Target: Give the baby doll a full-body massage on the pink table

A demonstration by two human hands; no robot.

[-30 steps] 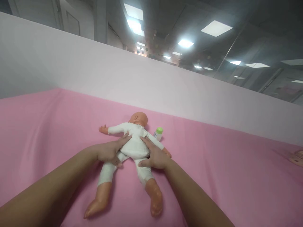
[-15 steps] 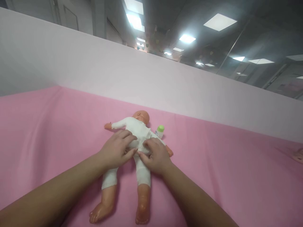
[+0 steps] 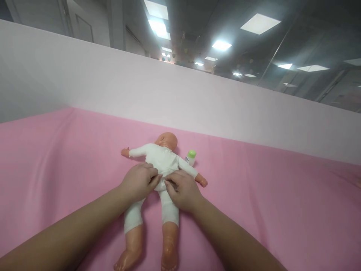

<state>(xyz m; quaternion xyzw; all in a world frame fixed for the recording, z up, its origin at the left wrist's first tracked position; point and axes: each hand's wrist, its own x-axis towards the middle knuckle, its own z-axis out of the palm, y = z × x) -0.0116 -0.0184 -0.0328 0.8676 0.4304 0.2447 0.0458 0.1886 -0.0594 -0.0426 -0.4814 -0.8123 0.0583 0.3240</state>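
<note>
A baby doll [image 3: 162, 160] in a white bodysuit lies on the pink sheet [image 3: 70, 158], head away from me and bare feet toward me. My left hand [image 3: 138, 184] rests on the doll's hip, fingers curled and pinching the white cloth at the waist. My right hand [image 3: 182, 190] sits beside it on the other hip, fingertips also closed on the cloth. The two hands nearly touch over the doll's lower body. A small white bottle with a green cap [image 3: 191, 157] stands just right of the doll's shoulder.
A pale pink wall [image 3: 197, 98] rises behind the sheet. Above it are dark ceiling panels with lit lamps [image 3: 259, 24]. The pink sheet spreads wide to both sides of the doll.
My hands moved from the doll's sides in onto its waist and closed on the cloth. The doll's legs came closer together and straighter.
</note>
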